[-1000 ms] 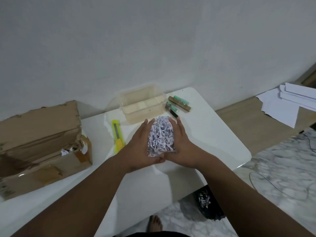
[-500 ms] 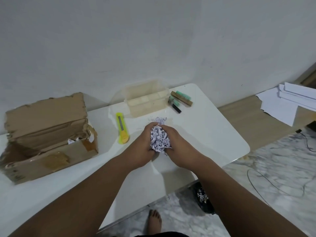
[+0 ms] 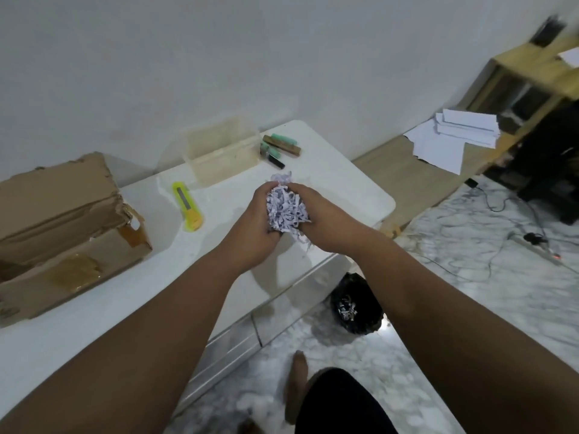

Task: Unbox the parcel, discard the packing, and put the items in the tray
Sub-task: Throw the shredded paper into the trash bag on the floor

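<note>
A wad of white shredded paper point(image 3: 284, 209) is cupped between my left hand point(image 3: 250, 230) and my right hand point(image 3: 326, 220), above the right part of the white table point(image 3: 94, 308). The torn brown cardboard parcel point(image 3: 62, 220) lies open at the left. A clear plastic tray point(image 3: 224, 151) stands at the table's far edge. Beside the tray, on its right, lie several small items point(image 3: 280, 147): green tubes, a brown stick and a black piece. A few paper strips hang down from my hands.
A yellow utility knife point(image 3: 187, 205) lies between the parcel and my hands. A black bag point(image 3: 355, 305) with shredded paper in it sits on the marble floor beside the table. White sheets point(image 3: 454, 136), cables and a wooden shelf are at the right. My bare foot point(image 3: 296, 383) is below.
My hands have squeezed the shredded paper into a tighter wad and lifted it toward the table's right edge. The view has swung right and down, showing more floor.
</note>
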